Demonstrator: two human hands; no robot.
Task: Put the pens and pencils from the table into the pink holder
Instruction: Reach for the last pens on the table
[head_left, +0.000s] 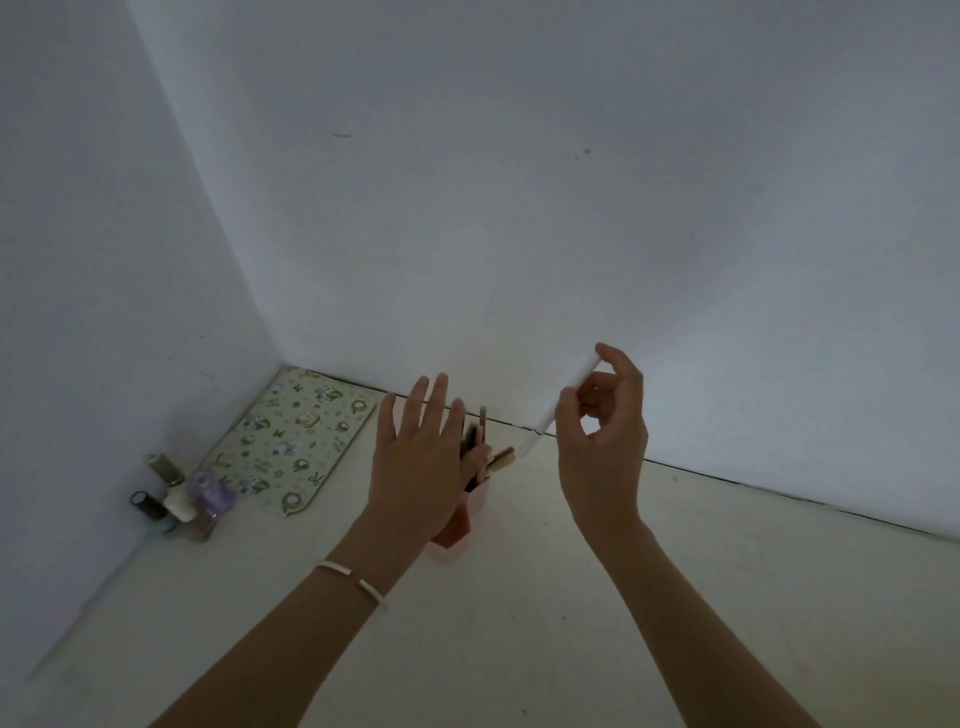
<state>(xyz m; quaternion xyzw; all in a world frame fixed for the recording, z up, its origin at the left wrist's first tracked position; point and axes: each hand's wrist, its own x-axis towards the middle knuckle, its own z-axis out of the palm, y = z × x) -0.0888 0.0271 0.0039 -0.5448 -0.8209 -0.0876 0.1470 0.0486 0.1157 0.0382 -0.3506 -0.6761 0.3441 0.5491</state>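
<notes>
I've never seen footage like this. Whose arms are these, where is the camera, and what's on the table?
There is no machine here. These are a person's two bare arms, filmed by one camera worn on their head and looking forward and down. The right hand pinches a white pen. The left hand is open, its fingers straight, in front of the pink holder, which already has several pens in it. On the pale table, near the wall corner, are a patterned mat and a cluster of small bottles.

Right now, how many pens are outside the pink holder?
1: a white pen, pinched in the right hand beside the pink holder. No other shows on the table, though the arms may hide some.
</notes>
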